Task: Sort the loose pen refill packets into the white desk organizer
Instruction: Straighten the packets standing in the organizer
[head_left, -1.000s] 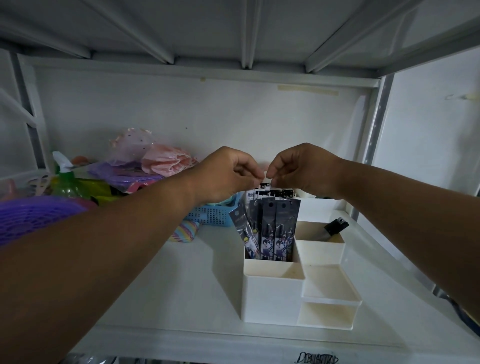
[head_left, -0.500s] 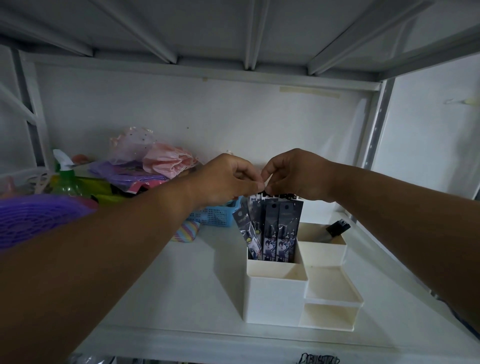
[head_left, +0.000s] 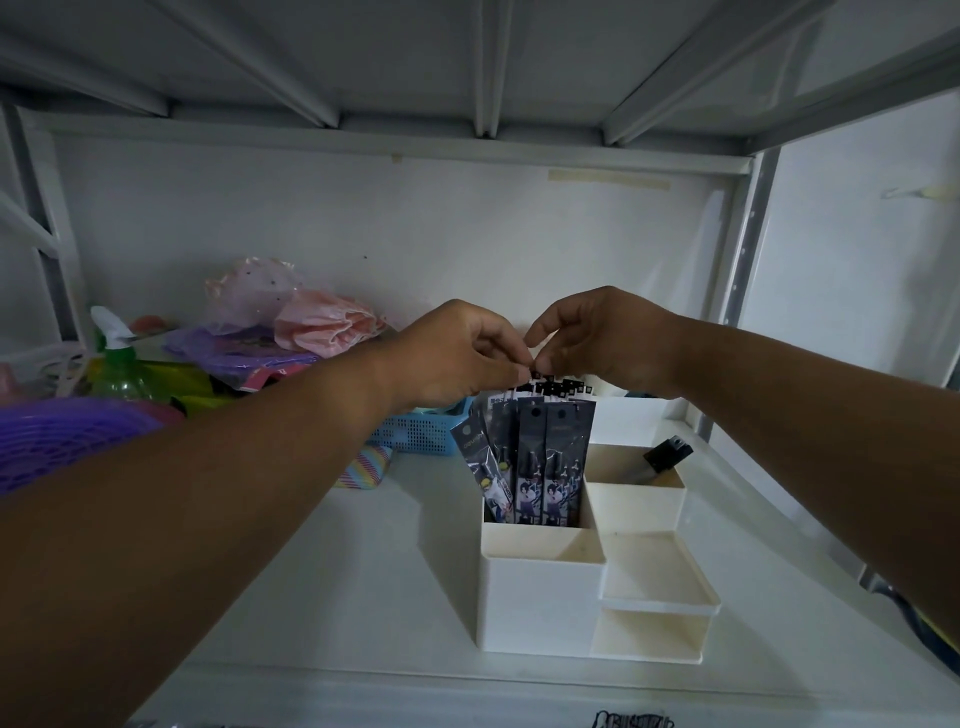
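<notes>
Both hands met just above the white organizer (head_left: 540, 603) on the shelf (head_left: 322, 571), the left hand (head_left: 457, 358) and right hand (head_left: 602, 338) each pinching the top tabs of the refill packets (head_left: 540, 462), so both grips were narrow and closed on the packets. The packets stood upright and bunched in the organizer's tall back-left compartment, one leaning out toward the left. To do the step well, the person would probably need to square the tops together, press them gently straight down, and tuck the leaning packet in so nothing tipped over the wall. The compartment right of the packets held a dark marker (head_left: 667, 456); the front compartments looked empty. Left of the organizer sat a blue basket (head_left: 415, 431).
</notes>
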